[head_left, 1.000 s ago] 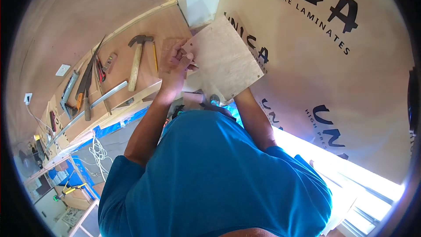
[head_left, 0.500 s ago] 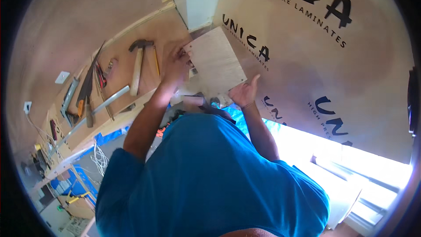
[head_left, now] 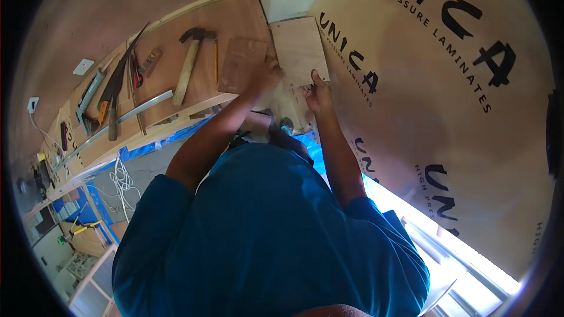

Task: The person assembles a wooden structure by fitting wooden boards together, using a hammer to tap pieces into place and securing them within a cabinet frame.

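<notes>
A pale square plywood board (head_left: 301, 50) is in the corner between the workbench and the printed panel, its far edge close to the white post. My right hand (head_left: 318, 93) grips its near right corner, thumb on top and fingers underneath. Beside the board's near left edge is my left hand (head_left: 269, 76), smeared by motion, so its fingers are unclear. Left of that hand, a darker square wooden piece (head_left: 239, 61) lies on the bench, partly covered by the hand and forearm.
On the wooden bench (head_left: 170, 64) lie a claw hammer (head_left: 191, 61), a pencil (head_left: 215, 61), a handsaw (head_left: 117, 79) and a metal straightedge (head_left: 144, 105). The large printed panel (head_left: 423, 111) rises on the right. Below the bench hangs a coiled white cable (head_left: 121, 185).
The board has moved farther into the corner and turned straighter. My right thumb has come onto its top face. My left hand has shifted right, uncovering the darker wooden piece.
</notes>
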Demonstrator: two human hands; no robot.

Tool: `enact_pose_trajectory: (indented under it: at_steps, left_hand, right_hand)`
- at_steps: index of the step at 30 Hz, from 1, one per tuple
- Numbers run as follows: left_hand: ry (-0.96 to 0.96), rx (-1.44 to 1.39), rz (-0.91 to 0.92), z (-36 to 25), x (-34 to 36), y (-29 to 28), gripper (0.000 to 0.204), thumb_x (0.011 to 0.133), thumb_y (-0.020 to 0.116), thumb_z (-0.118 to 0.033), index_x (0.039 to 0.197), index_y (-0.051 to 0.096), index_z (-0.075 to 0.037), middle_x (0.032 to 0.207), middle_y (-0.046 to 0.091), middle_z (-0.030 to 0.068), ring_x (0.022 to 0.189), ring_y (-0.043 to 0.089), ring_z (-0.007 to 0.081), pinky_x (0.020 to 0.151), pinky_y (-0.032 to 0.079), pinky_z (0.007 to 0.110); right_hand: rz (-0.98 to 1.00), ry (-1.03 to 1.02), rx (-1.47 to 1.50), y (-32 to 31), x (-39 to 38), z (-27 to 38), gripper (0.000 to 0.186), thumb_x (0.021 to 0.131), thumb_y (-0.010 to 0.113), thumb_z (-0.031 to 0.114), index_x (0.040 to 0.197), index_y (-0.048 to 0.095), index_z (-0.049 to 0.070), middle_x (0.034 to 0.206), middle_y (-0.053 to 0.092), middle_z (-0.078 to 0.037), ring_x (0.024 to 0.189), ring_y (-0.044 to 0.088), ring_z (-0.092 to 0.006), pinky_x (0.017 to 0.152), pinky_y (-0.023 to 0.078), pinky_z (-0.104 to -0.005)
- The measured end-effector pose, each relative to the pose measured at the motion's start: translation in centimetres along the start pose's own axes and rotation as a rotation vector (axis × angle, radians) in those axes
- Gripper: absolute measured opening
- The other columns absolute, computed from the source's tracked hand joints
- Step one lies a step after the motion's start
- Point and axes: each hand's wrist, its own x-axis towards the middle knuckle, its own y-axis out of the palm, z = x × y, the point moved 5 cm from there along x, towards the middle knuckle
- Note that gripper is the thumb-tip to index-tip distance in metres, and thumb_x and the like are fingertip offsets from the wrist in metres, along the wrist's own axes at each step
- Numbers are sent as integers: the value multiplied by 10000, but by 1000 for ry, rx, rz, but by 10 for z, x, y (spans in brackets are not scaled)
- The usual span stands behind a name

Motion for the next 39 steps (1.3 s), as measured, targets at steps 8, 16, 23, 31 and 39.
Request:
enact_pose_trajectory:
  at_steps: [8, 16, 23, 31, 39]
  left_hand:
    - [238, -111, -218, 24, 9, 35, 444, 889, 709, -27, 1314, 583, -1, 1143, 675, 122, 1010, 645, 187, 897, 530, 343]
    - [189, 22, -223, 41, 17, 42, 753, 873, 762, -81, 1524, 406, 50, 1370, 600, 204, 1219, 637, 243, 1044, 495, 374]
    - [175, 430, -63, -11, 3, 36, 857, 864, 758, -275, 1556, 366, 44, 1569, 401, 316, 1415, 476, 423, 1161, 398, 487]
    - [157, 946, -17, 21, 73, -23, 627, 954, 594, -352, 1451, 504, 20, 1445, 532, 309, 1245, 597, 465, 1071, 468, 547]
    - [64, 909, -88, -43, 103, -47, 819, 824, 801, -410, 1486, 499, -35, 1572, 454, 168, 1348, 525, 432, 1095, 445, 558]
  right_hand:
    - [-75, 33, -7, -5, 30, -2, 519, 1023, 664, 253, 1485, 474, 112, 1430, 564, -118, 1307, 548, -336, 1049, 468, -620]
    - [-61, 54, 30, 2, 44, 0, 488, 1004, 698, 288, 1432, 534, 119, 1381, 620, -91, 1284, 585, -313, 1046, 487, -572]
    - [-69, 37, -13, -8, 51, -3, 513, 1012, 688, 299, 1466, 480, 178, 1385, 589, -77, 1246, 587, -283, 976, 534, -552]
    - [-42, 174, -52, 10, 33, -40, 457, 989, 725, 272, 1363, 549, 78, 1270, 616, -95, 1161, 601, -251, 997, 549, -540]
    - [-106, 17, -89, 15, 42, -45, 353, 900, 832, 198, 1091, 615, -5, 1053, 619, -105, 955, 652, -231, 868, 615, -441]
